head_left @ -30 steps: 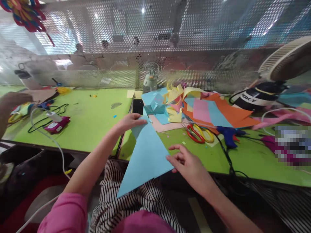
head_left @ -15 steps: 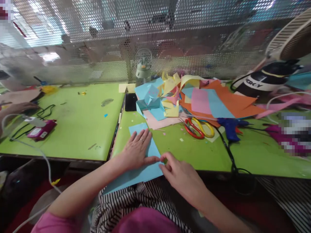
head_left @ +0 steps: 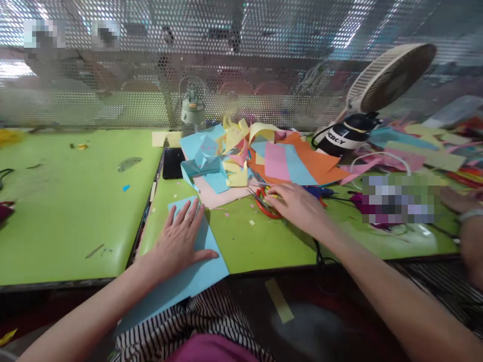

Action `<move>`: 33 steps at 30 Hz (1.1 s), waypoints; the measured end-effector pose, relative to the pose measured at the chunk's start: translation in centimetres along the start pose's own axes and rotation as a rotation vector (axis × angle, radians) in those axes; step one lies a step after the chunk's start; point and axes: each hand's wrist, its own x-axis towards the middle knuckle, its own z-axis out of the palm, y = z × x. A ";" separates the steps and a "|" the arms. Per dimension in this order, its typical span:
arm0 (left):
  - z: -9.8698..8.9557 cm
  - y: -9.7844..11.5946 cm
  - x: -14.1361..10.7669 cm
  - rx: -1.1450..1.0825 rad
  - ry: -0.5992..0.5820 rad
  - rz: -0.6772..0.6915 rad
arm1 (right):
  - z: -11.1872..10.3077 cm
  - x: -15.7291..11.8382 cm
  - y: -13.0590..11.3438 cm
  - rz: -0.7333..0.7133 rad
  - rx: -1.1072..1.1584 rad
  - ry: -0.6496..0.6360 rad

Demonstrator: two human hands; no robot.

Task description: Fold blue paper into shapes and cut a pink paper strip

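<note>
My left hand (head_left: 181,241) lies flat with spread fingers on a sheet of light blue paper (head_left: 202,281), which hangs over the table's front edge onto my lap. Further right, my right hand (head_left: 304,208) has its thumb and fingers closed round the handle of yellow-handled scissors (head_left: 268,189), partly hidden by the fingers. Red-handled scissors (head_left: 270,213) lie on the table just beneath. Behind them are cut pieces of orange paper (head_left: 319,168), a pink sheet (head_left: 211,197) and folded blue paper (head_left: 206,163).
A black phone (head_left: 172,163) and a pale green bottle (head_left: 192,110) stand left of the paper pile. A blue glue gun (head_left: 320,193) lies behind my right hand. A black jug (head_left: 345,136) and a fan (head_left: 392,75) are at back right. Another person's hand (head_left: 458,201) is at far right.
My right hand has left the blue paper's edge and moved forward and right to the scissors. My left hand stays flat on the paper. The view has turned right.
</note>
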 end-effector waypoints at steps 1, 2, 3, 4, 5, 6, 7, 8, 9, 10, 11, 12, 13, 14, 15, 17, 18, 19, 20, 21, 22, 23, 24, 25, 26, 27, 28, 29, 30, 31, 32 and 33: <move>0.1 0.3 -0.5 0.007 0.015 -0.002 | 0.5 0.1 -0.4 -0.014 0.022 -0.009; 0.1 0.7 -1.0 0.005 0.013 0.011 | 1.0 0.2 -0.7 -0.022 0.044 -0.015; 0.1 1.0 -1.5 -0.004 -0.004 0.038 | 1.4 0.3 -0.9 -0.024 0.067 -0.019; 0.0 1.3 -2.1 -0.016 -0.033 0.071 | 1.7 0.5 -1.0 -0.020 0.093 -0.020; -0.1 1.5 -2.5 -0.028 -0.072 0.103 | 1.8 0.6 -1.1 -0.012 0.121 -0.019; -0.3 1.5 -2.9 -0.036 -0.114 0.130 | 1.7 0.6 -1.2 0.003 0.147 -0.011; -0.5 1.5 -3.2 -0.041 -0.154 0.150 | 1.4 0.4 -1.3 0.021 0.167 0.003; -0.8 1.4 -3.4 -0.044 -0.188 0.162 | 0.9 0.0 -1.6 0.047 0.193 0.024; -1.1 1.2 -3.5 -0.050 -0.217 0.171 | 0.3 -0.7 -2.0 0.072 0.221 0.043; -1.4 1.0 -3.6 -0.061 -0.241 0.181 | -0.4 -1.7 -2.6 0.096 0.258 0.064; -1.8 0.7 -3.6 -0.080 -0.260 0.189 | -1.1 -3.0 -3.3 0.132 0.384 0.060; -2.1 0.5 -3.6 -0.103 -0.274 0.197 | -1.6 -4.5 -4.3 0.151 0.550 -0.014; -2.3 0.2 -3.7 -0.128 -0.287 0.203 | -2.0 -6.1 -5.3 0.171 0.708 -0.125; -2.6 0.1 -3.7 -0.151 -0.295 0.209 | -2.1 -7.7 -6.3 0.186 0.833 -0.220; -2.7 -0.1 -3.7 -0.170 -0.297 0.213 | -1.9 -9.3 -7.3 0.208 0.912 -0.325; -2.9 -0.3 -3.8 -0.187 -0.288 0.223 | -1.0 -11.8 -9.1 0.232 1.013 -0.483; -2.8 -0.3 -3.8 -0.185 -0.277 0.227 | -0.4 -12.7 -9.7 0.247 1.036 -0.530; -2.8 -0.3 -3.9 -0.179 -0.266 0.231 | 0.2 -13.4 -10.2 0.254 1.058 -0.570; -2.7 -0.3 -3.9 -0.171 -0.258 0.234 | 0.7 -13.9 -10.5 0.254 1.079 -0.600; -2.6 -0.3 -3.9 -0.163 -0.253 0.234 | 1.1 -14.2 -10.8 0.255 1.096 -0.613; -2.5 -0.2 -4.0 -0.157 -0.250 0.231 | 1.4 -14.5 -11.0 0.255 1.106 -0.613; -2.4 -0.2 -4.0 -0.152 -0.249 0.228 | 1.6 -14.6 -11.2 0.253 1.109 -0.605; -2.4 -0.1 -4.0 -0.150 -0.248 0.225 | 1.7 -14.7 -11.3 0.253 1.105 -0.598; -2.3 -0.1 -4.0 -0.148 -0.246 0.222 | 1.7 -14.9 -11.5 0.260 1.094 -0.587; -2.3 -0.1 -4.0 -0.146 -0.241 0.220 | 1.7 -15.0 -11.6 0.270 1.082 -0.581; -2.3 -0.1 -4.0 -0.144 -0.234 0.220 | 1.6 -15.0 -11.8 0.281 1.074 -0.582; -2.2 -0.1 -4.0 -0.143 -0.229 0.221 | 1.6 -15.1 -11.9 0.292 1.071 -0.590; -2.2 -0.1 -4.0 -0.143 -0.225 0.222 | 1.6 -15.2 -12.0 0.310 1.067 -0.587; -2.2 -0.1 -4.0 -0.143 -0.224 0.223 | 1.7 -15.3 -12.0 0.328 1.062 -0.581; -2.2 -0.1 -4.0 -0.143 -0.226 0.223 | 1.7 -15.3 -12.0 0.344 1.059 -0.576; -2.3 -0.1 -3.9 -0.144 -0.229 0.222 | 1.8 -15.3 -12.0 0.361 1.058 -0.572; -2.3 -0.1 -3.9 -0.144 -0.235 0.220 | 1.9 -15.3 -12.0 0.380 1.058 -0.563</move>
